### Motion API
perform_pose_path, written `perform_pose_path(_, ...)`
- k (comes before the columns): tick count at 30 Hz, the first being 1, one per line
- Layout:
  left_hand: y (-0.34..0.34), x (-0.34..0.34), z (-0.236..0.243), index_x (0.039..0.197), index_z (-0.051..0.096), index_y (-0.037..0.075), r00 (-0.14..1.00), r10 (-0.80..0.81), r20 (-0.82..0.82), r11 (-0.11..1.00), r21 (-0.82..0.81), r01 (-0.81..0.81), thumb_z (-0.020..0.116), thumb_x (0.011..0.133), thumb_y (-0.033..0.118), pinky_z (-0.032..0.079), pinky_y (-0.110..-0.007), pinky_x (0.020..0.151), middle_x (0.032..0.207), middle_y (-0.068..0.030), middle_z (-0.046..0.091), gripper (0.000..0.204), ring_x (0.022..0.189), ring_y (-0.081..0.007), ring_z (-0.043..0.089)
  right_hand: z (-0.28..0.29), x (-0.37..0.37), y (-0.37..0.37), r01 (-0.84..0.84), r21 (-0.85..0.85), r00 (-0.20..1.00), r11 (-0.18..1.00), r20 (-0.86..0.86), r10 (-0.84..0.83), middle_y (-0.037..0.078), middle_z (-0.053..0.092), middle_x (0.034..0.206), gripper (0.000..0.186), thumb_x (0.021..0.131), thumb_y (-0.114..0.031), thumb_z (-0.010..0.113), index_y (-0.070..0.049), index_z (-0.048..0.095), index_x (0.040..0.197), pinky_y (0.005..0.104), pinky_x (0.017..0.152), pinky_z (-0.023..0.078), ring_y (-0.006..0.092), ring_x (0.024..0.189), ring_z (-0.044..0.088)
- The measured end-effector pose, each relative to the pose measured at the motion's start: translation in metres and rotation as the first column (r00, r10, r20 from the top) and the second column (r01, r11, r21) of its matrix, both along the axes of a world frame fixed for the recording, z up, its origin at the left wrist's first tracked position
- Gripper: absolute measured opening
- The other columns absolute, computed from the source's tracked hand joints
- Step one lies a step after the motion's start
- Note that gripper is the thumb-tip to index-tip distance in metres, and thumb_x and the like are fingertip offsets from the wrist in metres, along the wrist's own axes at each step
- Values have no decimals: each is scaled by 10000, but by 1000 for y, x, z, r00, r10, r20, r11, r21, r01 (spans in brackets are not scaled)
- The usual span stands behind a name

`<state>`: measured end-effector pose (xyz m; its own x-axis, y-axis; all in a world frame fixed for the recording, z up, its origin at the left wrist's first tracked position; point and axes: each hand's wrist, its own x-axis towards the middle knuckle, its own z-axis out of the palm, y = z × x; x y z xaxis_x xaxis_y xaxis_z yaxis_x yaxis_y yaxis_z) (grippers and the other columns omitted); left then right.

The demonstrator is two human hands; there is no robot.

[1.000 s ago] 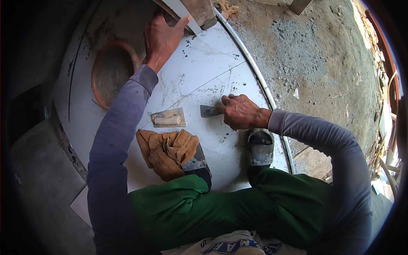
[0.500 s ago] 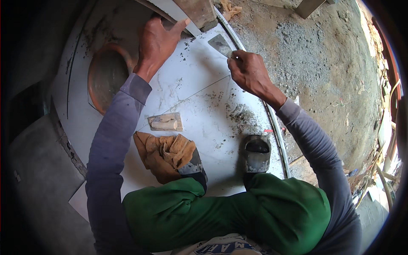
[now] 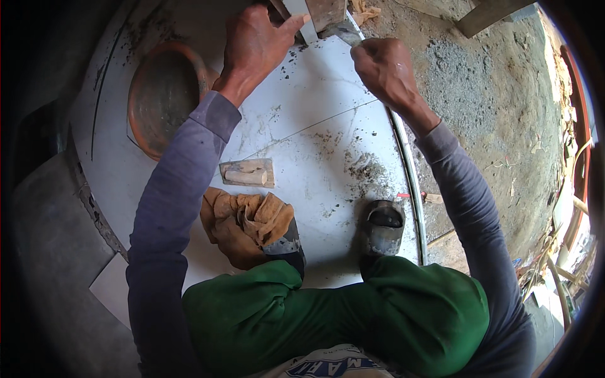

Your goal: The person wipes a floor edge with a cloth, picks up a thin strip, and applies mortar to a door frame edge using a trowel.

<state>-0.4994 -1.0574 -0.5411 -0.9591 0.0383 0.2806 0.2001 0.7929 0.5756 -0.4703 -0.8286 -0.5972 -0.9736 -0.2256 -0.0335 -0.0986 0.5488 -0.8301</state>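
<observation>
While the right hand (image 3: 389,72) reaches out: fingers clutch the scraper (image 3: 343,31), blade just beyond them near the post (image 3: 329,12).
Left hand (image 3: 255,50): thumb at the board (image 3: 294,6), grip unclear.
Blade: likely scraping; next probably needs flat pressure.

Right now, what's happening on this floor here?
The person's left hand is up against a white strip, while the right hand grips a flat scraper near the metal edging. A wooden float lies on the white floor, an orange-brown bowl sits farther left, and a brown cloth is bunched at the left foot. Grit lies scattered about.
</observation>
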Motion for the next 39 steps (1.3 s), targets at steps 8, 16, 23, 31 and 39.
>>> perform_pose_path(8, -2, -1, 1, 967, 762, -60, 997, 9, 81, 1000, 10, -9, 819, 857, 207, 588, -440, 737, 912, -258, 761, 294, 896, -397, 776, 0, 7, -5, 10, 43, 998, 999, -66, -7, 167, 559, 542, 310, 870, -166, 588, 50, 627, 652, 421, 540, 480, 219, 489, 533)
perform_pose_path(16, -6, -2, -1, 921, 742, -101, 989, 70, 130, 997, 10, -72, 820, 864, 258, 584, -453, 681, 838, -312, 727, 371, 821, -407, 773, 8, 7, -2, 45, -6, 997, 999, -69, -45, 100, 541, 555, 348, 908, -221, 603, 54, 610, 696, 403, 517, 420, 168, 519, 485)
perform_pose_path(23, -3, 0, -3, 898, 737, -107, 981, 118, 154, 992, -63, -109, 832, 860, 275, 581, -451, 667, 823, -313, 724, 395, 790, -390, 776, -13, 39, 21, 89, 116, 991, 989, 94, -100, 125, 612, 606, 301, 954, -209, 595, 56, 703, 863, 408, 537, 458, 205, 514, 546)
perform_pose_path(31, -3, 0, -3, 907, 739, -115, 991, 96, 91, 995, -33, -93, 848, 837, 247, 583, -458, 697, 854, -321, 728, 384, 847, -417, 775, -50, 33, -18, 41, 104, 998, 994, 37, -45, 331, 639, 706, 272, 893, -145, 622, 87, 685, 766, 534, 684, 553, 475, 655, 693)
perform_pose_path(39, -1, 1, 0, 923, 755, -84, 990, 74, 116, 997, 1, -75, 830, 852, 253, 588, -457, 711, 866, -300, 739, 352, 855, -400, 778, -50, 16, -37, 145, 62, 988, 988, 40, -147, 323, 652, 720, 313, 875, -182, 637, 102, 679, 752, 517, 658, 546, 455, 645, 673)
